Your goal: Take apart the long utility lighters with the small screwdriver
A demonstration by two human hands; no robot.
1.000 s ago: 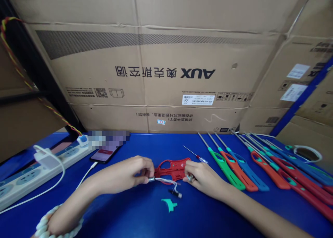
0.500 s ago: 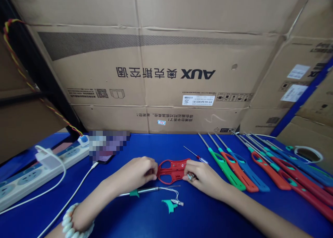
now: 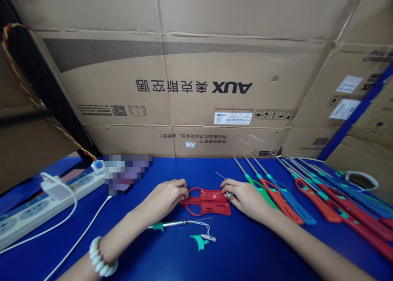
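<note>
Two red plastic shell halves (image 3: 211, 197) lie side by side on the blue table, insides up. At their left end, my left hand (image 3: 173, 195) pinches the red tips. My right hand (image 3: 239, 195) is closed at the right end of the upper half, with small metallic pieces partly hidden under its fingers. Nearer me lies a metal rod (image 3: 173, 223) with a green piece and white wires leading to a small metal part (image 3: 208, 238). A green trigger piece (image 3: 199, 242) touches that part. Behind my right hand a screwdriver (image 3: 220, 175) is partly covered.
Green, orange, blue and red long-nosed lighters (image 3: 281, 199) lie at the right, beside a tape roll (image 3: 362, 180). A white power strip (image 3: 33, 209) with cables and a phone (image 3: 125, 186) are at the left. A cardboard wall (image 3: 184, 68) stands behind.
My right hand has moved right and slightly up, uncovering the right ends of the red halves and covering the screwdriver's handle. My left hand has shifted slightly up.
</note>
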